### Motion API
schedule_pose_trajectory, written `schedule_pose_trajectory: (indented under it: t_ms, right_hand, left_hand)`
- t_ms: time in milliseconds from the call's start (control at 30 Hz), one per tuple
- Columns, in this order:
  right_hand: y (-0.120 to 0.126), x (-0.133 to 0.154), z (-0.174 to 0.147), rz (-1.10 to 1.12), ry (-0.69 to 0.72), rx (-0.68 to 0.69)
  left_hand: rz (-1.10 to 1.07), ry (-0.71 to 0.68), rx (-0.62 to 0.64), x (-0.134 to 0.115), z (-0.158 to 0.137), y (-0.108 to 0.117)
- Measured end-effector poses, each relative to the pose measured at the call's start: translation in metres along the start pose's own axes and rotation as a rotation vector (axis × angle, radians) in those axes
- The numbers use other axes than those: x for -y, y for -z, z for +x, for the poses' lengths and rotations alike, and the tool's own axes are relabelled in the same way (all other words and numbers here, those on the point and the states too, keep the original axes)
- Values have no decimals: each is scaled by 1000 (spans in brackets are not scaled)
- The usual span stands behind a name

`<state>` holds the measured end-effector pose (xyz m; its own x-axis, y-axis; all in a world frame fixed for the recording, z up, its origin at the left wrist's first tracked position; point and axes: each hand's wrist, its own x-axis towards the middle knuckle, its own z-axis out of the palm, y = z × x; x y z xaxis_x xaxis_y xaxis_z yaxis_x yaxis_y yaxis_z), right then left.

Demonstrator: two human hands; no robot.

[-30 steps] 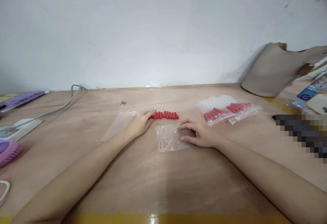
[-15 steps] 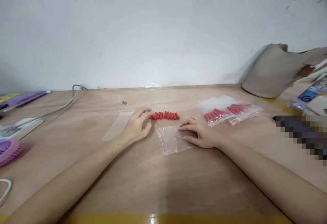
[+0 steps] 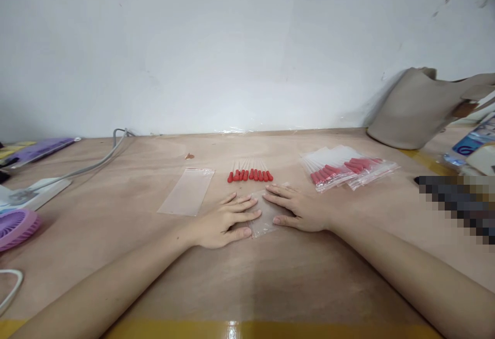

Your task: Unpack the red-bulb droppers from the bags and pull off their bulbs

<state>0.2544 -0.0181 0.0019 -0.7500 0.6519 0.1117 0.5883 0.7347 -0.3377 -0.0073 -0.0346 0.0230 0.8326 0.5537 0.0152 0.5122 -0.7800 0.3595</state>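
Observation:
A clear zip-lock bag lies flat on the table between my hands. My left hand rests palm down with its fingers spread, the fingertips on the bag's left end. From the other side my right hand lies on the bag's right part, fingers stretched out. Just beyond them is a row of droppers with red rubber bulbs, their thin clear stems pointing to the wall. Left of the row lies a flat translucent bag. Neither hand grips anything.
To the right, filled bags of red-bulbed droppers overlap in a fan. A beige bag leans at the back right. A purple fan, a grey cable and a purple packet are on the left.
My left hand has moved from the left end of the dropper row down and right onto the clear bag. My right hand stays on the bag, its fingers now flatter.

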Motion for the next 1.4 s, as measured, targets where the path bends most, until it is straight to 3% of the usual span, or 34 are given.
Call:
schedule_pose_trajectory:
  t_ms: [133,200,333,533,600,700,800,900,1033,1167,1233,1300,1367,1400]
  right_hand:
    - [2,2,0,13,-5,-33]
    - [2,2,0,38,15,-71]
    - [1,3,1,129,71,-145]
    - [10,0,4,84,20,-402]
    - [17,-7,3,-27,-117,-509]
    - [29,-22,-1,-299,-456,-573]
    - [41,-36,-10,-522,-756,-508]
    - [51,-43,-17,-585,-979,-398]
    - [60,-49,-21,-493,-1127,-317]
    - [60,-58,-23,-376,-1152,-321]
    - [59,-63,-24,-355,-1130,-329]
    - [61,-65,-25,-372,-1092,-367]
    - [65,-65,-25,-377,-1033,-450]
    - [68,-64,-24,-357,-989,-506]
  left_hand:
    - [-220,277,-372,-1,14,-9]
    - [-320,403,-438,1,21,-13]
    - [-500,506,-398,7,23,-12]
    - [-493,403,-240,6,2,5]
    - [-422,411,-273,4,0,7]
    - [-338,446,-360,-2,5,3]
    - [-274,481,-354,-10,13,-1]
    - [-292,482,-243,-17,15,0]
    - [-326,402,-161,-22,10,3]
    - [-330,360,-174,-15,6,11]
    - [-349,335,-248,-2,3,25]
    - [-221,377,-500,19,-4,46]
    - [-58,507,-680,43,-18,69]
    - [-7,593,-674,55,-26,79]
